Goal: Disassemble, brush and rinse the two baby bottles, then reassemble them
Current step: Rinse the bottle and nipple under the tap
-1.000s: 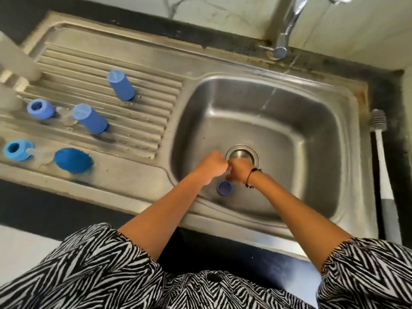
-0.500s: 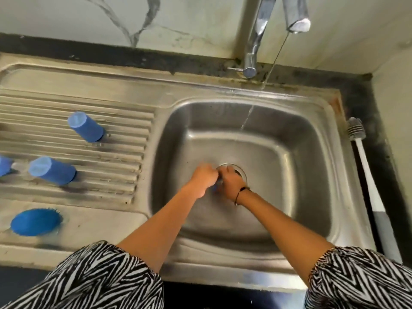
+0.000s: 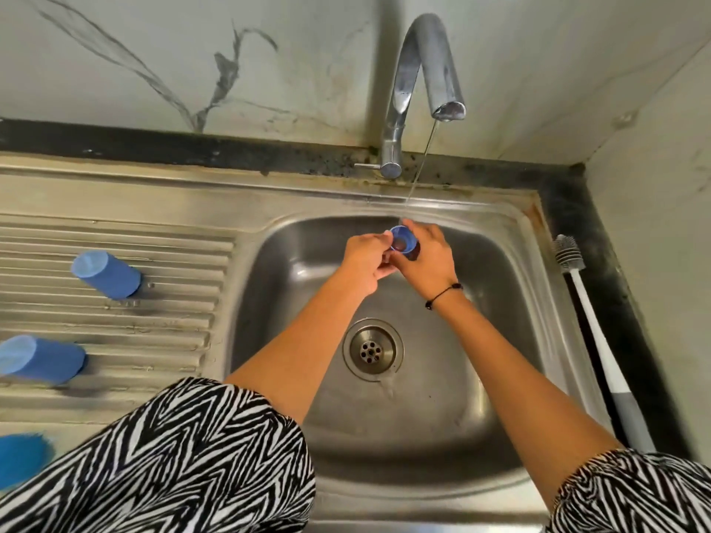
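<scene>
head view, hands: both arms reach forward over the sink (image 3: pixel 511 240), meeting at the far side of the basin under the tap.
left hand (image 3: pixel 367 259): fingers curled, thumb and fingertips pinching the near-left edge of a small blue ring (image 3: pixel 403 243).
right hand (image 3: pixel 427 259): wrapped around the right side and underside of the same ring, fingers closed on it; a dark cord bracelet (image 3: pixel 442 296) circles the wrist.
blue ring: one, held between the two hands with its open mouth turned up, above the basin and clear of the bottom.
water: one thin stream (image 3: pixel 421 167) falls from the tap spout (image 3: pixel 448 109) and lands at the ring's far rim.
tap: one, curved metal, rising from the back ledge.
drain: one round strainer (image 3: pixel 372 348) in the basin floor, uncovered, between the forearms.
blue bottles: two, both lying on the ribbed drainboard (image 3: pixel 154 240) at left; one (image 3: pixel 105 275) farther back, one (image 3: pixel 40 359) nearer and cut by the frame edge; well apart from each other.
blue scrubber: one, a rounded blue shape (image 3: pixel 21 459) at the lower left edge, blurred, partly out of frame.
bottle brush: one, white handle with a grey head (image 3: pixel 600 355), lying on the dark worktop just beside the sink's right rim.
sleeves: two, zebra-striped black and white, at the bottom of the frame.
</scene>
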The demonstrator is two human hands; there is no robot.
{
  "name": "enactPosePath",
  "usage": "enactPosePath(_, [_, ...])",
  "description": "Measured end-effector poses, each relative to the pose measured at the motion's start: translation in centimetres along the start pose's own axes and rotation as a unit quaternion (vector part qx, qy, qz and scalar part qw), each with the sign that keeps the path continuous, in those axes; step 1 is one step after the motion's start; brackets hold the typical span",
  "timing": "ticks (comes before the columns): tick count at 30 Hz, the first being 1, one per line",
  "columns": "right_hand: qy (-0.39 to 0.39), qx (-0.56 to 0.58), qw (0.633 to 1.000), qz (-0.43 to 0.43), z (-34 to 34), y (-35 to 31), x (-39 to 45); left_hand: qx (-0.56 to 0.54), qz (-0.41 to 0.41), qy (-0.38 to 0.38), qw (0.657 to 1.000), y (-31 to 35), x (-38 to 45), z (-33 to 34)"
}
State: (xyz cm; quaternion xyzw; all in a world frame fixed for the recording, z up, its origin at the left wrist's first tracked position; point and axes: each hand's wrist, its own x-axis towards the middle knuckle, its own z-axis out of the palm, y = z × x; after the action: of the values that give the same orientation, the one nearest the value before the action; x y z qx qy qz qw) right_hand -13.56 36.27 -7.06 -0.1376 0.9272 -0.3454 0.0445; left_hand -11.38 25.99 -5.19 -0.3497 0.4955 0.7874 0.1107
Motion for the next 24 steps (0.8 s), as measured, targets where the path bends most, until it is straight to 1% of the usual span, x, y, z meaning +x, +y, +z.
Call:
enactPosePath(3, [0.006, 0.023, 1.000, -0.012, -0.6, 0.1, -0.2, -0.012, -0.002, -0.005, 1.000, 0.2, 0.1, -0.4])
enactPosePath(5, [0.016, 0.050, 0.999, 0.012, -0.6, -0.1, -0.1, -0.029, -0.003, -0.014, 0.999, 0.4, -0.1, -0.3])
enactPosePath(8, [0.041, 0.081, 0.995, 0.050, -0.3, -1.0, 0.0, -0.114, -0.021, -0.049, 0.992, 0.4, -0.5, 0.0])
enactPosePath(10, [0.061, 0.077, 0.995, 0.022, -0.1, -1.5, -0.1, -0.169, -0.021, -0.061, 0.983, 0.5, -0.7, 0.0])
enactPosePath(12, [0.072, 0.061, 0.995, -0.018, 0.2, -1.5, -0.5, -0.199, -0.010, -0.056, 0.978, 0.8, -0.7, -0.1])
enactPosePath(14, [0.066, 0.054, 0.995, -0.047, 0.6, -1.2, -0.8, -0.207, 0.005, -0.033, 0.978, 1.3, -0.6, -0.1])
enactPosePath(16, [0.058, 0.064, 0.994, -0.061, 0.6, -1.1, -0.9, -0.194, 0.019, -0.023, 0.981, 1.8, -0.5, -0.2])
enactPosePath(19, [0.069, 0.096, 0.992, -0.038, 0.4, -1.7, -0.6, -0.142, 0.035, -0.021, 0.989, 2.1, -0.6, -0.1])
enactPosePath(22, [0.082, 0.127, 0.989, 0.001, 0.0, -2.8, 0.1, -0.154, 0.063, -0.062, 0.984, 2.0, -1.1, -0.1])
enactPosePath(24, [0.090, 0.137, 0.986, 0.006, -0.2, -3.4, 0.5, -0.162, 0.094, -0.087, 0.978, 1.8, -1.3, -0.2])
